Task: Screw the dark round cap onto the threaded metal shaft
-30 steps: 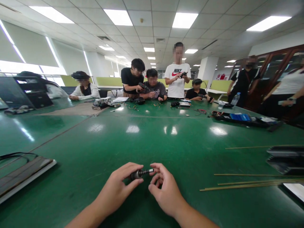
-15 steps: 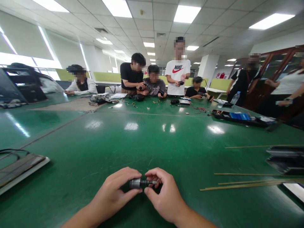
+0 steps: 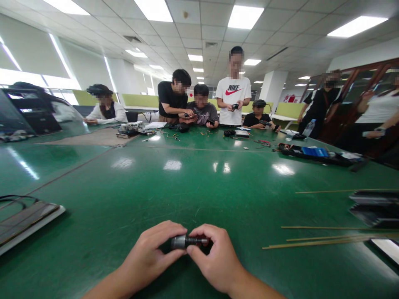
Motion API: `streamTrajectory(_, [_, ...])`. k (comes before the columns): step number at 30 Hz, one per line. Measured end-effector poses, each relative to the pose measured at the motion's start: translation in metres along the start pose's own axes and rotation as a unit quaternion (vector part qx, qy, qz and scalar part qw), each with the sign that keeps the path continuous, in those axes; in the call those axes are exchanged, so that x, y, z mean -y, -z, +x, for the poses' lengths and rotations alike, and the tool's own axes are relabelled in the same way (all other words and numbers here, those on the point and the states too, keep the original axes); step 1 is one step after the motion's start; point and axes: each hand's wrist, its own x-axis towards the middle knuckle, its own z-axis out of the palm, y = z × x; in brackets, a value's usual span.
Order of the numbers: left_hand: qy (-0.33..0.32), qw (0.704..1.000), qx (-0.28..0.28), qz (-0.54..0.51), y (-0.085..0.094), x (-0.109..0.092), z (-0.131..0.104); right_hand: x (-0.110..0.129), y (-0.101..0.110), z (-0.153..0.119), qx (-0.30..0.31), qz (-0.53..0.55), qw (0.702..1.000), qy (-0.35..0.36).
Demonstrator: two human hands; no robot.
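A small dark metal cylinder part (image 3: 178, 242) with a ringed, narrower shaft (image 3: 197, 241) lies sideways just over the green table, its thin tip pointing right. Around the thick end, the thumb and fingers of my left hand (image 3: 156, 249) are closed from above and below. My right hand (image 3: 216, 257) pinches the part near its middle, where the shaft meets the thick body. The shaft's tip shows inside the curl of the right fingers, and some of those fingertips are hidden.
The green table (image 3: 199, 187) spreads ahead. Thin rods (image 3: 311, 241) and black profiles (image 3: 374, 207) lie right, a flat panel (image 3: 28, 224) left. Across stand a parts tray (image 3: 314, 153), loose tools and several people; a computer case (image 3: 31, 110) is far left.
My right fingers have moved left along the shaft and now touch the part near its thick body. My left hand is nearly still. Across the table, people's hands have shifted slightly.
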Motion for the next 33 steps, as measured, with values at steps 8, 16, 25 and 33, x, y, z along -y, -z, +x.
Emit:
streamTrajectory(8, [0.0,1.0,-0.001,-0.017,-0.0019,0.0002,0.0001,-0.0032,-0.0029,0.0018,-0.003,0.01,1.0,-0.02])
streamTrajectory(16, [-0.006,0.999,-0.017,-0.028,-0.0036,0.0002,0.001,-0.0036,-0.0031,0.0026,-0.003,0.017,1.0,-0.022])
streamTrajectory(25, [-0.007,0.999,-0.028,-0.021,-0.0038,-0.0011,0.001,-0.0081,-0.0043,0.0021,-0.006,0.017,1.0,-0.023])
streamTrajectory(33, [-0.007,0.999,-0.031,-0.014,-0.002,-0.003,0.0007,-0.0055,-0.0038,0.002,-0.002,0.011,1.0,-0.023])
